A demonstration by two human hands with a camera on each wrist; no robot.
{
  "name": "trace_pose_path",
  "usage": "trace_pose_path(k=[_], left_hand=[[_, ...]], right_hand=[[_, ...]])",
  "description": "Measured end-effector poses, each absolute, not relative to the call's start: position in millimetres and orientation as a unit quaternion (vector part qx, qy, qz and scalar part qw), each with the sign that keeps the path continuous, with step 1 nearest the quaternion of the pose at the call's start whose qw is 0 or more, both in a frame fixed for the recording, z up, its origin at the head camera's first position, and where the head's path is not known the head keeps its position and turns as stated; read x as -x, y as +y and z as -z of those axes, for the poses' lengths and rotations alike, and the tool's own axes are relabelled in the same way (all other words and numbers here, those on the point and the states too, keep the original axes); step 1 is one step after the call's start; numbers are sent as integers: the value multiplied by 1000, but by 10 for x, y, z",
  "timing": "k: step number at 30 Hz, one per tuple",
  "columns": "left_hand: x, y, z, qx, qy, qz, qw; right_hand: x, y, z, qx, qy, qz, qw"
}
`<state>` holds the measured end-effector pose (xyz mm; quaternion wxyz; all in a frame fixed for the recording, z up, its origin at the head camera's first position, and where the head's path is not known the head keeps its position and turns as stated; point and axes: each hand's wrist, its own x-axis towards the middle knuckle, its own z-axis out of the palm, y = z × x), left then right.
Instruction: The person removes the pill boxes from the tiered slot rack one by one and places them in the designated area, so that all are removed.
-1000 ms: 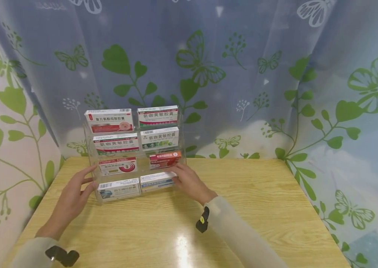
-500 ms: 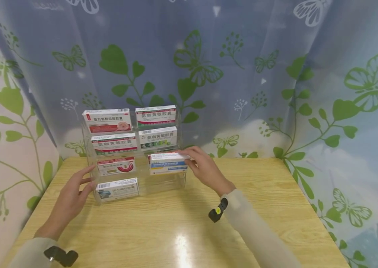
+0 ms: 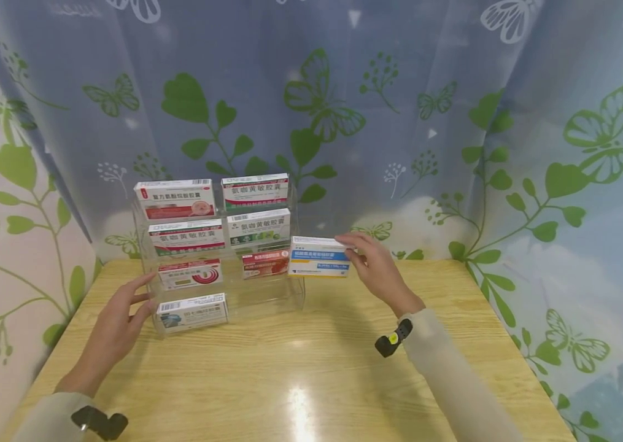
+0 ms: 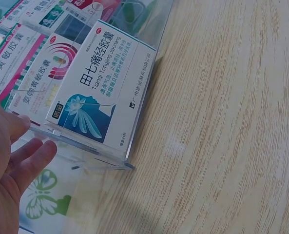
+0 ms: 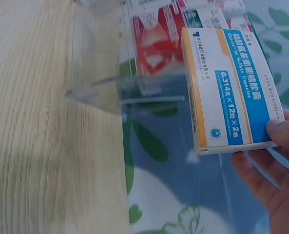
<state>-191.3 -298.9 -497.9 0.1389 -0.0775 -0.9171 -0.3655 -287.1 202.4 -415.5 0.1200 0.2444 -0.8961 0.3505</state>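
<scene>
My right hand (image 3: 380, 270) pinches a white, blue and orange medicine box (image 3: 319, 258) by its right end, up off the table beside the rack's right side. Its label faces out, and in the right wrist view the thumb lies on the front of the box (image 5: 229, 90) with fingers behind. A clear tiered display rack (image 3: 267, 302) stands on the table, its lower right slot bare. At the rack's left side, my left hand (image 3: 115, 331) rests with fingertips at the edge. Nearest to it is a white capsule box (image 3: 192, 312) in the bottom left slot.
Several more medicine boxes fill the upper tiers, among them a red box (image 3: 265, 264) in the right column. The wooden table (image 3: 256, 380) runs up to a patterned curtain (image 3: 399, 153) behind the rack.
The right hand has lifted the blue-and-white medicine box out of the rack's lower right slot and carried it up and right, past the red box. The left hand stays put.
</scene>
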Motion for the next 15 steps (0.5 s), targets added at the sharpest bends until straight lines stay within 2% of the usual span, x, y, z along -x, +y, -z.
trace_pose_path(k=[15], left_hand=[[1915, -3003, 4984, 87, -914, 369, 146]], right_hand=[[3022, 2561, 4548, -146, -903, -397, 74]])
